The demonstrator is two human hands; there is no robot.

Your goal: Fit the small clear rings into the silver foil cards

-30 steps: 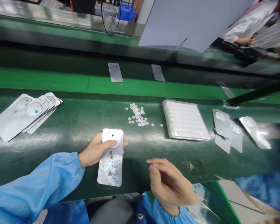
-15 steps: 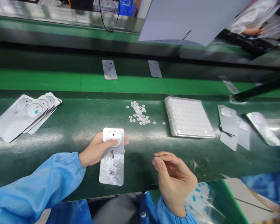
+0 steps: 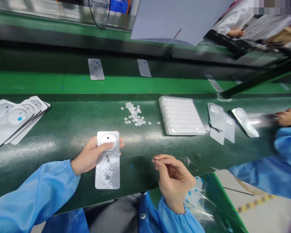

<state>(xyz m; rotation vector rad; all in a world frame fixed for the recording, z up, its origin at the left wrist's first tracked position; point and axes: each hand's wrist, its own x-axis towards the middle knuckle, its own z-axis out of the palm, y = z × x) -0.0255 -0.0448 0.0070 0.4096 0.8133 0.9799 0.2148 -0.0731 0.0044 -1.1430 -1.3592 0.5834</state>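
My left hand holds a silver, phone-sized panel with rounded corners, dark characters and an octagonal raised area near its top. The thumb lies across that octagon, and fingertips show past the far edge. To the right, apart from the panel, my right hand is closed in a pinch over the bench. A tiny dark speck shows at its fingertips, too small to name. Beyond both hands lies a loose scatter of small clear round discs.
Similar panels are stacked at left; more panels lie at right beside a white tray. Two panels sit on the green belt. A co-worker's hand is at far right. A plastic bag hangs below the bench edge.
The view has swung right, so the bench things appear farther left. A co-worker's hand and sleeve have come into view at right. Both my hands keep their holds.
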